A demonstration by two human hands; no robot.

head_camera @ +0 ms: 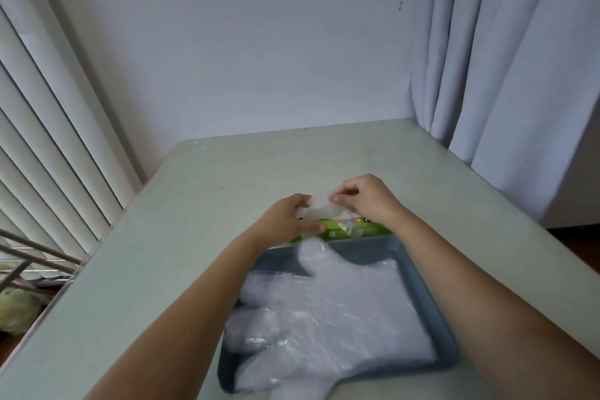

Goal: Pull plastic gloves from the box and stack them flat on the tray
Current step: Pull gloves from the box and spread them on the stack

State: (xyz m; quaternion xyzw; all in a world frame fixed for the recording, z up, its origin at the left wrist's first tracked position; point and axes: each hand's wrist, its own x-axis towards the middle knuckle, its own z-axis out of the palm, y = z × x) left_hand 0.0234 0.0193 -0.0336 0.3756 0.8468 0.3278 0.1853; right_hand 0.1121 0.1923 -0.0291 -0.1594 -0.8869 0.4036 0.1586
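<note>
Pale table [324,159] against a white wall. Beyond the tray [367,252], over the green box [344,229], left hand [285,221] and right hand [367,201] pinch a filmy glove [319,207] — probably light, clingy, best held by its edges.

Both bare forearms reach forward and converge, the left hand [287,219] holding one side of a crumpled clear plastic glove [319,209] and the right hand [368,201], fingers curled, pinching the other.
</note>
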